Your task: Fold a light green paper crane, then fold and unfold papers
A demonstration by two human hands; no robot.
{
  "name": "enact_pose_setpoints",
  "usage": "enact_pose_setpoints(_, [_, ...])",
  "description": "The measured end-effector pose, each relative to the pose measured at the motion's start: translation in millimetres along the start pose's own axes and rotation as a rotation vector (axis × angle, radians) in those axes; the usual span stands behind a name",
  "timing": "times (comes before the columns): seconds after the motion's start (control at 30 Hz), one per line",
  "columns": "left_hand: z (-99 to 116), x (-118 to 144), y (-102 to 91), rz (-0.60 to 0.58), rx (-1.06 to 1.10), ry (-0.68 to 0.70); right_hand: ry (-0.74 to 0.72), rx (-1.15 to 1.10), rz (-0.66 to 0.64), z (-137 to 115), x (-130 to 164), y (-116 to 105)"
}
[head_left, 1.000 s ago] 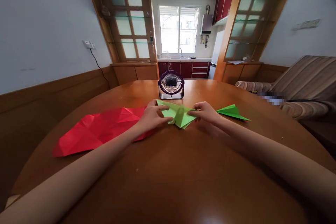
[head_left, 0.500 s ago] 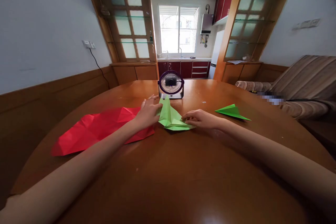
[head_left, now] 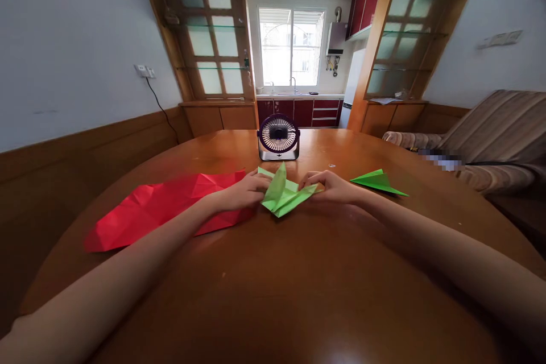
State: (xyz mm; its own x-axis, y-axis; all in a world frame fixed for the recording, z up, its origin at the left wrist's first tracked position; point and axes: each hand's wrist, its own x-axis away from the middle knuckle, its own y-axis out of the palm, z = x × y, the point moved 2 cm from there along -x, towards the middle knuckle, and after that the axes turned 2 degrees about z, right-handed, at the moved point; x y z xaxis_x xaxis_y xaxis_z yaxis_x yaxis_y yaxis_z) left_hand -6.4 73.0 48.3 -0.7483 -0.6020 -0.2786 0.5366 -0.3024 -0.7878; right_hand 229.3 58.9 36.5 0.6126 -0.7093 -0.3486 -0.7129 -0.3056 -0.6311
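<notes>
A light green sheet of paper (head_left: pixel 282 195), partly folded with one flap standing up, lies on the round wooden table (head_left: pixel 273 284) in front of me. My left hand (head_left: pixel 243 190) pinches its left edge. My right hand (head_left: pixel 330 186) pinches its right corner. Both hands rest low on the tabletop, and the paper is between them.
A creased red paper sheet (head_left: pixel 160 209) lies to the left, partly under my left wrist. A folded green paper plane (head_left: pixel 377 182) sits to the right. A small purple desk fan (head_left: pixel 278 137) stands behind the paper. A striped sofa (head_left: pixel 490 131) is at the right.
The green paper went from spread between both hands to folded up on its left, and now lies lower with one flap raised. Both hands shifted back onto its two sides.
</notes>
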Motion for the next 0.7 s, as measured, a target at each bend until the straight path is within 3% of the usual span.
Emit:
enact_pose_setpoints(0.13, [-1.0, 6.2, -3.5, 0.008, 0.38, -0.174, 0.103, -0.206, 0.151, 3.2, 0.7, -6.9])
enact_pose_setpoints(0.3, [-16.5, 7.9, -1.5, -0.006, 0.542, -0.275, 0.239, -0.378, 0.267, 14.9, 3.7, -11.0])
enact_pose_setpoints(0.37, [-21.4, 7.5, -5.4, 0.078, 0.624, -0.272, 0.273, -0.419, 0.327, 18.2, 4.1, -14.0])
enact_pose_setpoints(0.5, [-24.9, 9.5, -22.4, 0.383, 0.817, -0.222, 0.277, -0.539, 0.395, 20.9, 5.2, -20.0])
enact_pose_setpoints(0.6, [-26.4, 12.0, -31.9, 0.561, 1.012, -0.252, 0.321, -0.61, 0.324, 23.4, 7.2, -20.7])
enact_pose_setpoints(0.7, [-25.8, 11.7, -32.0, 0.65, 1.161, -0.338, 0.394, -0.649, 0.196, 25.2, 9.8, -17.5])
